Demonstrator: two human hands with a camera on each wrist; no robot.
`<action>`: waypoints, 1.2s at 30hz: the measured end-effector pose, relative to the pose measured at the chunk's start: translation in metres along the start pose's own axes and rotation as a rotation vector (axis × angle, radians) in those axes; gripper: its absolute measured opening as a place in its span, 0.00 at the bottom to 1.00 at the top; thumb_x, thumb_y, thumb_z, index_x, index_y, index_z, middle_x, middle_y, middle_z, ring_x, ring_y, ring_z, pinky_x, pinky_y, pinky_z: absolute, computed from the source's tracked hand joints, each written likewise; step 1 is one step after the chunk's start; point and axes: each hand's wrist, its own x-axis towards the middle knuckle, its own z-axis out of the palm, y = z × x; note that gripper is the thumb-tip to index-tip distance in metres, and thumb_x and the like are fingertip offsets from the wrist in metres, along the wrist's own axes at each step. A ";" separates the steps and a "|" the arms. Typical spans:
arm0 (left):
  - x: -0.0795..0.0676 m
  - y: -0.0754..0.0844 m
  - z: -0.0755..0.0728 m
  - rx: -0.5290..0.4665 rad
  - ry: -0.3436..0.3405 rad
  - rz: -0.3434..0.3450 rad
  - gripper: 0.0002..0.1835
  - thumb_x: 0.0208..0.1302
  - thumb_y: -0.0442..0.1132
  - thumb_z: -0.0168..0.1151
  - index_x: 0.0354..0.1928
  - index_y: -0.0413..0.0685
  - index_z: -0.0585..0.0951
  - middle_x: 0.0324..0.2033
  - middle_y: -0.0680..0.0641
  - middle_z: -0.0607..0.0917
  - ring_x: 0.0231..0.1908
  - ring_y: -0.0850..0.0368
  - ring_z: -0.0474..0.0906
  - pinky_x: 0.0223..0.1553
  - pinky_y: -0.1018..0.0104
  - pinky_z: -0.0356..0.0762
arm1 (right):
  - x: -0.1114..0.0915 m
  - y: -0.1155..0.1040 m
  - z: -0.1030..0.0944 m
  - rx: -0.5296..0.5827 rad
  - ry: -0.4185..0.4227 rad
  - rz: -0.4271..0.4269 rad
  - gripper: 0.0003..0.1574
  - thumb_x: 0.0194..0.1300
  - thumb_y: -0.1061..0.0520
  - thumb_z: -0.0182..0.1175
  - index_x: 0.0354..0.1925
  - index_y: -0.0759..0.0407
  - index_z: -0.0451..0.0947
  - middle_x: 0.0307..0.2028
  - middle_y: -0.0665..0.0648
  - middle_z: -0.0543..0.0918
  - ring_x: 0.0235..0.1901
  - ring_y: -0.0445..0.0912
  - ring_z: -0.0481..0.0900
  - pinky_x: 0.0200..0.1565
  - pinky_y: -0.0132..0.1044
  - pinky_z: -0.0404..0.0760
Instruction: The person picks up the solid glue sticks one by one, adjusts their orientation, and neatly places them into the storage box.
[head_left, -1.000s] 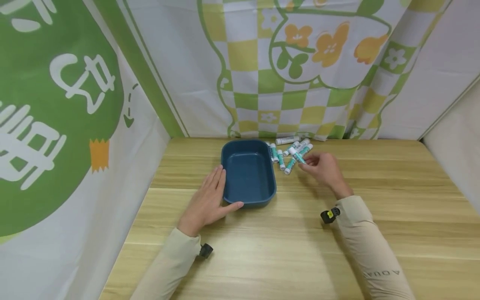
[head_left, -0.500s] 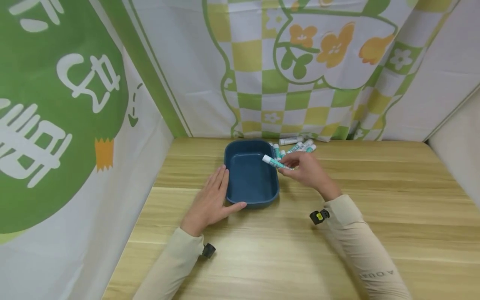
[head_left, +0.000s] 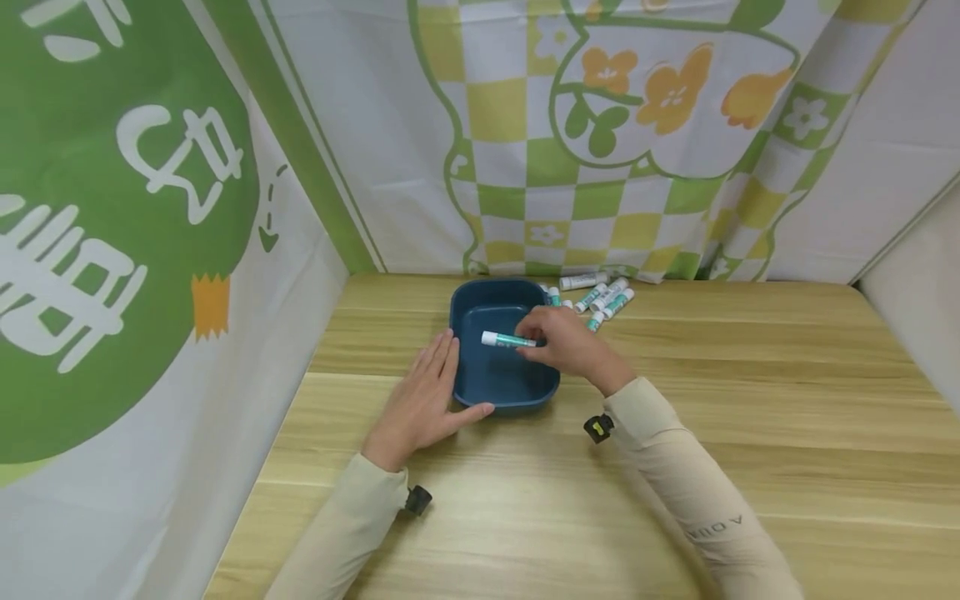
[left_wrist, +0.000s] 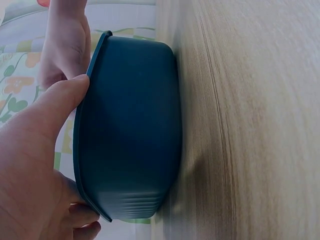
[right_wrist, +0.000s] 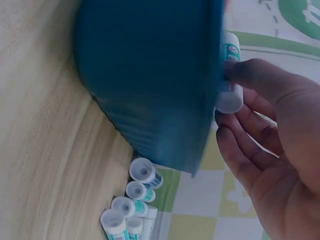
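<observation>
1. Across the back, a checked and flowered curtain (head_left: 525,167), hanging behind the work.
2. Underneath, a wood-grained counter (head_left: 787,400), bearing the work.
3. Standing on the counter, upright and hollow side up, a blue tray (head_left: 487,383); judging by the reach, the destination in the step now in hand: transferring tubes from counter to tray.
4. Along the tray's left side, the left hand (head_left: 416,400), fingers straight, thumb on the near rim, probably steadying.
5. Over the tray's right wall, the right hand (head_left: 566,343), narrowed to a pinch on one white-and-teal tube (head_left: 506,340).
6. Beside the tray's far right corner, a cluster of loose tubes (head_left: 610,295), some touching; partly hidden by hand and tray, so impossible to count surely.
7. Smallest, the white-and-teal tube: above the tray's floor, white cap pointing left, not yet released. For the next move, best to lower fully below the rim, spread the fingers gently, and leave the tray braced meanwhile.
</observation>
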 end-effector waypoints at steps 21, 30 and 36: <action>0.001 -0.001 0.001 0.014 0.005 0.010 0.63 0.69 0.78 0.51 0.84 0.35 0.47 0.85 0.36 0.46 0.85 0.41 0.44 0.85 0.46 0.49 | 0.028 0.007 0.039 -0.323 -0.162 0.035 0.04 0.70 0.59 0.71 0.40 0.59 0.88 0.40 0.56 0.88 0.42 0.50 0.87 0.46 0.43 0.89; 0.000 -0.001 -0.001 0.001 0.010 0.007 0.63 0.68 0.77 0.53 0.84 0.34 0.47 0.85 0.35 0.47 0.85 0.41 0.44 0.85 0.45 0.50 | 0.031 0.005 0.043 -0.368 -0.114 0.043 0.04 0.69 0.60 0.71 0.41 0.60 0.88 0.41 0.59 0.89 0.43 0.53 0.89 0.47 0.46 0.90; 0.001 -0.001 0.001 0.006 0.003 0.002 0.63 0.68 0.77 0.53 0.84 0.34 0.46 0.85 0.36 0.46 0.86 0.42 0.42 0.85 0.46 0.49 | 0.027 0.003 0.028 -0.285 -0.059 0.021 0.12 0.70 0.60 0.71 0.49 0.65 0.88 0.46 0.61 0.90 0.47 0.54 0.89 0.51 0.47 0.89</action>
